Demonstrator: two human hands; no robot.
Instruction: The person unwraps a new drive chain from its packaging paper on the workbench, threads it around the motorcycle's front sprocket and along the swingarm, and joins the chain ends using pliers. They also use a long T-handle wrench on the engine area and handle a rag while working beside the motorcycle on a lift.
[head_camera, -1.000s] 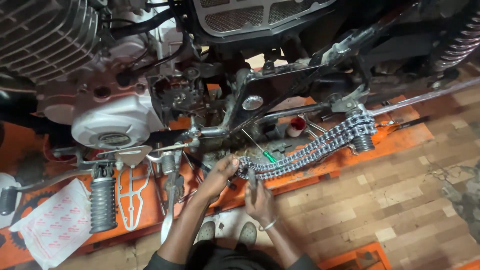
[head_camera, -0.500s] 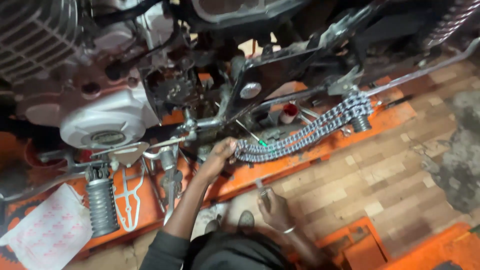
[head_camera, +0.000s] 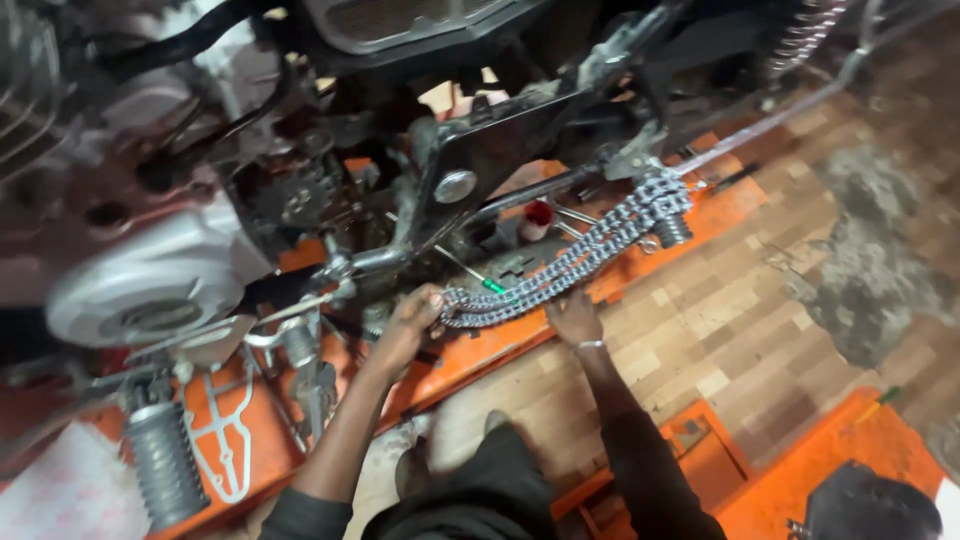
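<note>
The motorcycle (head_camera: 330, 150) fills the top and left of the view, standing on an orange lift platform (head_camera: 640, 260). Against half a second ago it sits larger and nearer, with the silver engine cover (head_camera: 140, 290) pushed toward the left edge and more of the wood-patterned floor (head_camera: 720, 330) showing on the right. An orange ramp (head_camera: 850, 450) now reaches across the lower right corner, where before only a sliver showed.

The drive chain (head_camera: 570, 265) lies doubled along the platform edge, running from under the frame up to the right, much as it did. The footpeg (head_camera: 165, 460) hangs at the lower left.

The left hand (head_camera: 410, 320) is at the same end of the chain as before, fingers closed round the links at its lower left end. The right hand (head_camera: 575, 318) has moved: earlier it was low, down by the knees with something thin in it; now it is raised to the chain's middle, touching its underside. The blur leaves it unclear whether those fingers pinch the links or only press on them.

A small red-topped pot (head_camera: 537, 218) stands on the platform behind the chain; what it holds cannot be made out. A green-handled screwdriver (head_camera: 478, 278) lies beside the chain.
</note>
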